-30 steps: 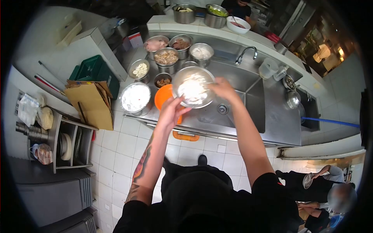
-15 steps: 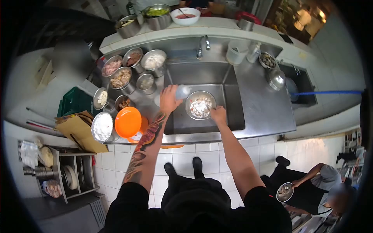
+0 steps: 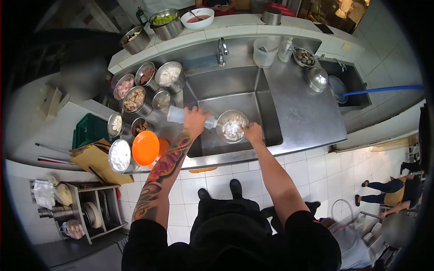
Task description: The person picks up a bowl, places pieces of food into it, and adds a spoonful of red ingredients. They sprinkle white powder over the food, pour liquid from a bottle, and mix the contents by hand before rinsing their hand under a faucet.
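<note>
Your left hand (image 3: 195, 120) grips a squeeze bottle (image 3: 190, 117), tipped sideways, nozzle at the steel bowl (image 3: 232, 126). Your right hand (image 3: 253, 132) pinches the bowl's rim over the sink (image 3: 235, 86). Squeeze too hard and it likely overshoots; that one-sided grip could tip the bowl.

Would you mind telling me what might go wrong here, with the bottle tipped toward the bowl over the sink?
1. The left hand holds the squeeze bottle nearly flat, nozzle at the rim of the steel bowl; too hard a squeeze could overshoot into the sink.
2. Only the right hand steadies the bowl by its rim, so it may tilt and spill its white contents.
3. The orange lid lies close to the left elbow and could get knocked.
</note>
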A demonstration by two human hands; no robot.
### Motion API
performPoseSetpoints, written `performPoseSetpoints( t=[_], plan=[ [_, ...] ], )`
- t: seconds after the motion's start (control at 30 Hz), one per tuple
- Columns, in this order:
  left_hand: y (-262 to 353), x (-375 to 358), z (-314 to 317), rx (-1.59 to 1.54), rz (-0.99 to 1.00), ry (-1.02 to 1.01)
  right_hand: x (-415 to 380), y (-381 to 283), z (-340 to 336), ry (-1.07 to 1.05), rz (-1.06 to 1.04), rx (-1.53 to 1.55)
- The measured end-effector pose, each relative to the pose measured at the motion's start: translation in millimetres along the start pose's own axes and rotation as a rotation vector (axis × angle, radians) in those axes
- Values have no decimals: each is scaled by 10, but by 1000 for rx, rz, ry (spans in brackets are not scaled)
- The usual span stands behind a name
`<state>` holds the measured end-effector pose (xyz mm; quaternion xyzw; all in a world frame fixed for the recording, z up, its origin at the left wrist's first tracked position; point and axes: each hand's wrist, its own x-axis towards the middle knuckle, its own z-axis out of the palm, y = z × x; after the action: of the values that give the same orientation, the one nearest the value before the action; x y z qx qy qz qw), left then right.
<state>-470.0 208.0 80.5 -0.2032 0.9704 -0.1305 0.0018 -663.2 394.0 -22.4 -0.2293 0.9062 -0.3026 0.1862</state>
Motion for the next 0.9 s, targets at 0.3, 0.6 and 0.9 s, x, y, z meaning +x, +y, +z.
performPoseSetpoints(
  t=[0.3,0.6,0.9],
  plan=[
    [-260,-86,41,-86,-149,-68,-14,-38,-24,-22,-17,34],
    [-738,-225,698,-1409,-704,876,-73,-26,-65,89,-109,193],
    [-452,-371,669,-1675,-1226,929,-350,-440,-252,-113,-80,448]
  ],
)
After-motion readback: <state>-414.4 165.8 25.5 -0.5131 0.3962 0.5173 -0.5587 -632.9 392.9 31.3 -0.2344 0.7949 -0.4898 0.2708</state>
